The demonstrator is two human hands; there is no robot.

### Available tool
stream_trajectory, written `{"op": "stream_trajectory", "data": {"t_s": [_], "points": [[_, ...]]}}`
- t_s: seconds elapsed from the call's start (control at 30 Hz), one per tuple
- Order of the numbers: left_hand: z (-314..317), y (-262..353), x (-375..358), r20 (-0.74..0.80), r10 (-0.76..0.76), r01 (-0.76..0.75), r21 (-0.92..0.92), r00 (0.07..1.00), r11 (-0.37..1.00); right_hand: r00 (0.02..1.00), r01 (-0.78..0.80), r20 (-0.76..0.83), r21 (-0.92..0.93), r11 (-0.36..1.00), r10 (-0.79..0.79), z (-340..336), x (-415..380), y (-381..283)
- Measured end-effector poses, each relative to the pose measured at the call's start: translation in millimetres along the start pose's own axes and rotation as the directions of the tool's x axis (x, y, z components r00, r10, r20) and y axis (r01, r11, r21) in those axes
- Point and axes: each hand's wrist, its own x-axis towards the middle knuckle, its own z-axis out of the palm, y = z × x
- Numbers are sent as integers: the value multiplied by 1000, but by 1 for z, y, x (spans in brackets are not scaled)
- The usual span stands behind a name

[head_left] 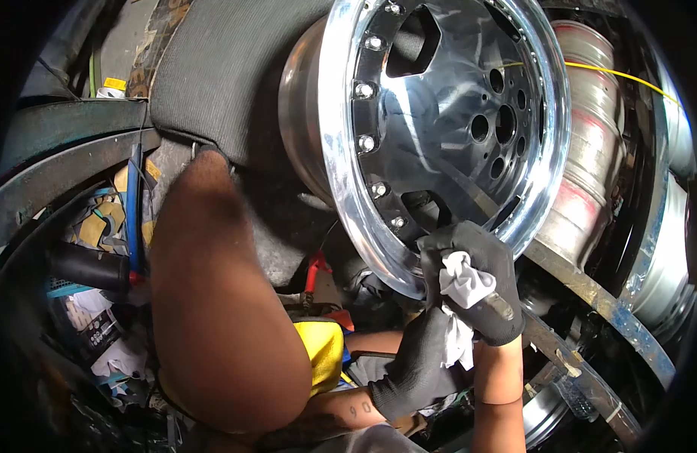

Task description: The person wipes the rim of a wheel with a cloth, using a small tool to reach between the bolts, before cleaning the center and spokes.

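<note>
Both of my hands wear dark grey work gloves and meet at the lower rim of a polished metal wheel (431,143). My right hand (488,260) is closed around a bunched white cloth (466,281), close against the rim. A loose end of that cloth hangs down beside my left hand (418,359). The left glove comes up from below and touches or nearly touches the right one; its fingers are hidden behind the cloth and the right hand. The wheel stands tilted, its bright face with bolts and round holes turned toward me.
My bare knee (220,287) rises left of the wheel. Behind the wheel is a grey ribbed padded surface (212,75). More metal wheels (586,143) sit on a rack with a worn metal bar (590,294) at right. Scraps and a dark cylinder (88,266) crowd the left.
</note>
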Motion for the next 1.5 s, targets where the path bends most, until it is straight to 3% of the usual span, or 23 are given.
{"op": "stream_trajectory", "data": {"t_s": [0.13,0.3,0.4,0.53,0.57,0.6,0.7,0.73,0.8,0.9,1.0,1.13,1.17,1.27,1.33,1.37,1.4,1.43,1.47,1.5], "points": [[13,3,3,29,-11,12,-49,1000,999,1000,23,14,49,999,-24,2,1,-4],[27,3,7,63,-21,26,-86,998,996,989,71,130,-37,997,-65,-9,9,-18],[28,5,1,57,-22,28,-109,998,994,996,-74,-37,55,996,76,-2,9,-32],[28,11,-7,31,-21,25,-133,999,991,989,-115,-126,-333,936,77,13,-6,-8],[29,13,-8,30,-22,26,-139,999,990,982,-84,-177,-126,988,61,12,-4,-9],[30,14,-9,29,-26,30,-145,999,989,977,-109,-210,-331,937,39,18,0,-5],[36,16,-12,33,-46,51,-190,998,980,971,-99,-238,-289,952,29,21,3,4],[38,18,-13,39,-57,64,-217,998,974,984,-5,-172,-293,956,-47,17,1,7],[41,20,-16,26,-57,61,-225,998,972,981,167,-54,-241,956,-185,10,2,17],[43,21,-20,-78,11,-12,-10,997,1000,984,150,69,146,978,-162,0,7,20],[32,11,-20,-130,59,-58,13,990,998,990,104,74,171,980,-118,0,9,9],[35,18,-24,-87,-27,28,2,996,1000,982,87,155,112,990,-104,-9,5,12],[35,22,-24,-74,-58,57,-9,996,998,987,55,146,95,994,-68,-6,-1,19],[39,33,-25,-33,-160,159,-31,986,987,978,194,-120,226,955,-170,-6,-18,30],[42,36,-27,-6,-200,200,3,980,980,990,3,-121,525,851,71,-6,-37,42],[44,37,-28,-3,-187,186,75,982,980,994,-17,-80,554,832,74,-7,-40,47],[46,34,-30,27,-17,4,398,999,917,996,-38,-41,583,812,77,-9,-39,51],[48,31,-31,56,154,-151,677,986,720,999,22,-47,496,868,1,-9,-39,53],[47,27,-32,173,282,-283,863,944,418,1000,-19,-5,496,868,25,-9,-37,50],[41,30,-31,253,296,-321,924,921,210,998,-60,36,493,868,48,-9,-36,46]]}}
